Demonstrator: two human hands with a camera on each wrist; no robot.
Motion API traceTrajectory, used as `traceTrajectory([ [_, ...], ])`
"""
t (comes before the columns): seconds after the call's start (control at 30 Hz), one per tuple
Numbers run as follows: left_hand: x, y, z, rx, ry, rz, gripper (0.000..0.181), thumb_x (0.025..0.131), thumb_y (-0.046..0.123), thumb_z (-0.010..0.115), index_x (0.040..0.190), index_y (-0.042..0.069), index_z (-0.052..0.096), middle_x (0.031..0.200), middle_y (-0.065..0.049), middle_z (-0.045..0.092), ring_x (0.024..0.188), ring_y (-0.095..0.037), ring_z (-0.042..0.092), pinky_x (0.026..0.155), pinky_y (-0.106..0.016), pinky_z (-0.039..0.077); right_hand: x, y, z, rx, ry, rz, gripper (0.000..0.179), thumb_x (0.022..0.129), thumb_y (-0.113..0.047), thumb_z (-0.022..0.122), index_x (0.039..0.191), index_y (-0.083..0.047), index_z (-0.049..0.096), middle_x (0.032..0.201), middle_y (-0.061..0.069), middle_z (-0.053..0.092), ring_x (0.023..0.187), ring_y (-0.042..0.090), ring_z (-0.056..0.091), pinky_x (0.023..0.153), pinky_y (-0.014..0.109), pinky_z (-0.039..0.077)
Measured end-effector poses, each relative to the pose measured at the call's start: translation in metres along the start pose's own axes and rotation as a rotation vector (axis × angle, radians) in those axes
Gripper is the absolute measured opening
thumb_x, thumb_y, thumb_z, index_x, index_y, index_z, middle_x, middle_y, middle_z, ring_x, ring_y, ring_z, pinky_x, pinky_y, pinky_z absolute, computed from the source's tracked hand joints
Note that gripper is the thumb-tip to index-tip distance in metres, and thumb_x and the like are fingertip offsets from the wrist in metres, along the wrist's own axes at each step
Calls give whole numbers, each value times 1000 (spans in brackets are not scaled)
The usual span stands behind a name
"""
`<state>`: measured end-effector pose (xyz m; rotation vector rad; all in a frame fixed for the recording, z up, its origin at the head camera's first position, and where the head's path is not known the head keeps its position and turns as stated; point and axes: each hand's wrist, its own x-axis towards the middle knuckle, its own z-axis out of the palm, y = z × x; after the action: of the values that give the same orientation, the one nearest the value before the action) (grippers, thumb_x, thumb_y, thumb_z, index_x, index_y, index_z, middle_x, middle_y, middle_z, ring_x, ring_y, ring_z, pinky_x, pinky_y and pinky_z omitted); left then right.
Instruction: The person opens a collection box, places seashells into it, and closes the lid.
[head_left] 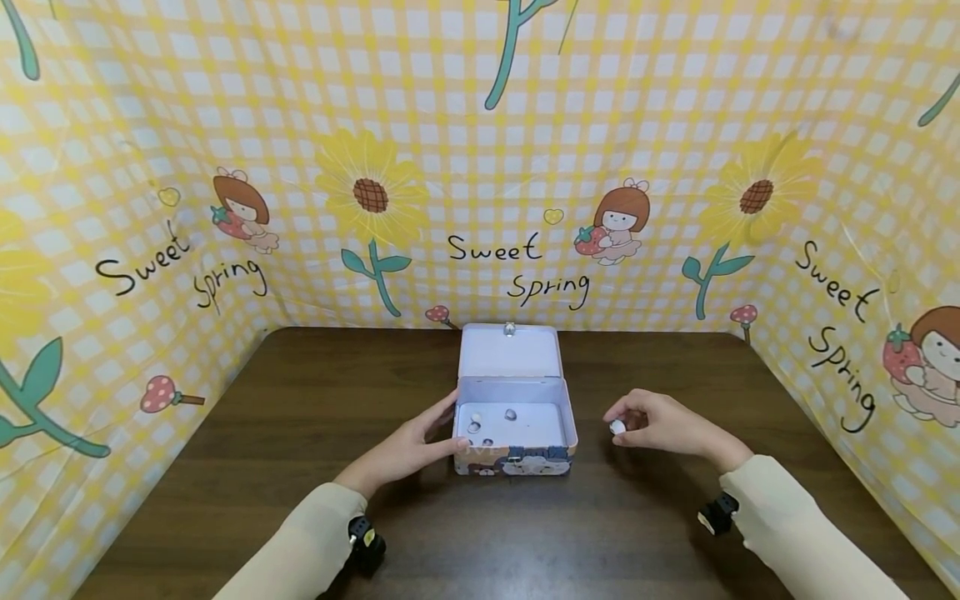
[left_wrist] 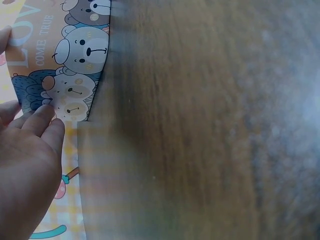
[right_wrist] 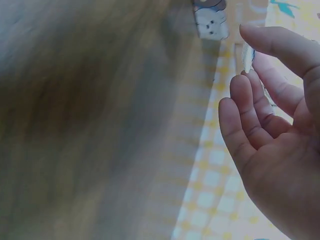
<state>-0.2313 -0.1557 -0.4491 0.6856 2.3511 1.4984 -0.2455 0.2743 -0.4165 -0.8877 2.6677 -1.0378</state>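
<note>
A small tin box [head_left: 514, 461], printed with cartoon bears, stands on the table with its hinged lid raised at the back. My left hand [head_left: 406, 450] grips the box's left side, thumb at the front corner and fingers farther back. In the left wrist view, its fingertips lie against the printed wall [left_wrist: 80, 55]. Several small shell-like pieces [head_left: 511, 414] lie on the box's pale floor. To the right of the box, my right hand [head_left: 663, 425] pinches a small white shell-like piece [head_left: 617, 427] between thumb and fingers, apart from the box. The right wrist view shows that piece [right_wrist: 247, 57] edge-on.
The dark wooden table [head_left: 337, 367] extends around the box. A yellow checked cloth [head_left: 480, 167] with sunflowers and lettering hangs behind and along both sides. The lid [head_left: 510, 354] stands close to the back cloth. Each wrist wears a small black camera [head_left: 366, 543].
</note>
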Motion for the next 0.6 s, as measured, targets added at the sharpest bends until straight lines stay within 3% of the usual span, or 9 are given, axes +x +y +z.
traceTrajectory([
  [0.27,0,1,0,-7,2,-3,84,98,31,68,163,25,14,166,-6,16,148,-29,23,115,-58,23,14,-18,-3,-34,3,-47,23,88,-22,80,109,-16,72,98,-1,59,84,13,58,76,28,53],
  [0.6,-1,3,0,-5,5,-14,85,98,33,68,163,26,15,166,-4,15,149,-29,22,115,-56,23,33,-35,0,-43,-4,-92,25,89,-23,79,112,-14,73,98,1,60,84,13,58,77,28,53],
])
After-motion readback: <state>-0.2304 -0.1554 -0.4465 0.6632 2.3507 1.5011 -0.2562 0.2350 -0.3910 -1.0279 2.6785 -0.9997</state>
